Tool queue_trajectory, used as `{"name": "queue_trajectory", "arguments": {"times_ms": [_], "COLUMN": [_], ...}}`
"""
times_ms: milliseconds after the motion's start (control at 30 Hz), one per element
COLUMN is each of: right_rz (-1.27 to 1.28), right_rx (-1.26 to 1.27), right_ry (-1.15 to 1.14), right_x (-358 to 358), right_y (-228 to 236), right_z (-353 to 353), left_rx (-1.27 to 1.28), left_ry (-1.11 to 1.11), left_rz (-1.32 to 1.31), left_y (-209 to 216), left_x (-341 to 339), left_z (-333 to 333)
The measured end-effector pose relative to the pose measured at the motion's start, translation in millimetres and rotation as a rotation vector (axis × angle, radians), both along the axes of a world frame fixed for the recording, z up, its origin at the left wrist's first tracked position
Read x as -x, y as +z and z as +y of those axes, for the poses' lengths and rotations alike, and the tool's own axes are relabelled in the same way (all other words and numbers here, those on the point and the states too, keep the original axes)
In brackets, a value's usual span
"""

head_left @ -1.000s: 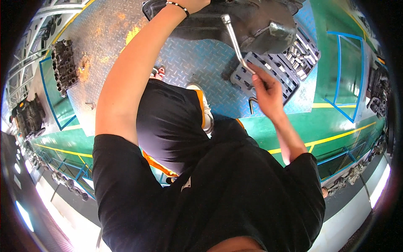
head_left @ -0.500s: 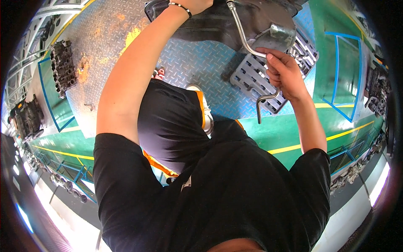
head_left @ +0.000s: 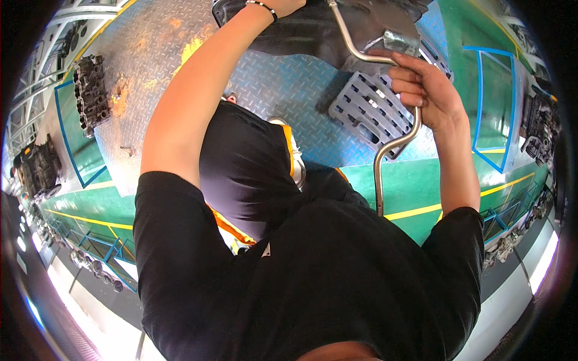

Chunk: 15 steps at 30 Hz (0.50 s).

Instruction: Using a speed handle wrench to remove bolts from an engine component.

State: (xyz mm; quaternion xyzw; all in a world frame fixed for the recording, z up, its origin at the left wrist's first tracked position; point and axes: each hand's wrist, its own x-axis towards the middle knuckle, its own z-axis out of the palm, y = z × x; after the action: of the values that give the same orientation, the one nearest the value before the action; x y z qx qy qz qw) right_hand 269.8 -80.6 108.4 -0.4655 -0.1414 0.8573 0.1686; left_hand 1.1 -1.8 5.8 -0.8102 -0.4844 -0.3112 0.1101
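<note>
A bent metal speed wrench (head_left: 377, 174) runs from the top edge of view down toward my body. My right hand (head_left: 426, 87) is closed round its cranked middle, the index finger lying along the bend. The wrench's upper end reaches over a large dark metal engine part (head_left: 295, 37), which looks like an oil pan; where its tip sits is cut off. My left hand (head_left: 288, 6), below a beaded bracelet, rests at the top edge over the same part, its fingers out of view.
Under the wrench lies a grey slotted plastic tool tray (head_left: 352, 102) on a blue, worn checker-plate platform (head_left: 289, 78). An engine block (head_left: 90, 96) stands at the left. A small metal piece (head_left: 126, 151) lies near it. Green floor (head_left: 355, 180) borders the platform.
My right hand has moved right and a little upward with the crank. The wrench's lower section has swung, and its end now comes nearer to my body. My left arm has barely moved.
</note>
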Motion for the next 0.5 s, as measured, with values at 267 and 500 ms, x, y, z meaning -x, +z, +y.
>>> {"name": "queue_trajectory", "arguments": {"times_ms": [267,500], "right_rz": [0.203,0.307], "right_rx": [0.202,0.168], "right_ry": [-0.19,-0.23], "right_x": [0,9], "right_y": [-3,5], "right_z": [14,7], "left_rx": [0.006,0.058], "left_ry": [0.015,0.025], "left_rz": [0.004,-0.006], "left_y": [0,2], "left_x": [-3,-5], "left_z": [2,-1]}}
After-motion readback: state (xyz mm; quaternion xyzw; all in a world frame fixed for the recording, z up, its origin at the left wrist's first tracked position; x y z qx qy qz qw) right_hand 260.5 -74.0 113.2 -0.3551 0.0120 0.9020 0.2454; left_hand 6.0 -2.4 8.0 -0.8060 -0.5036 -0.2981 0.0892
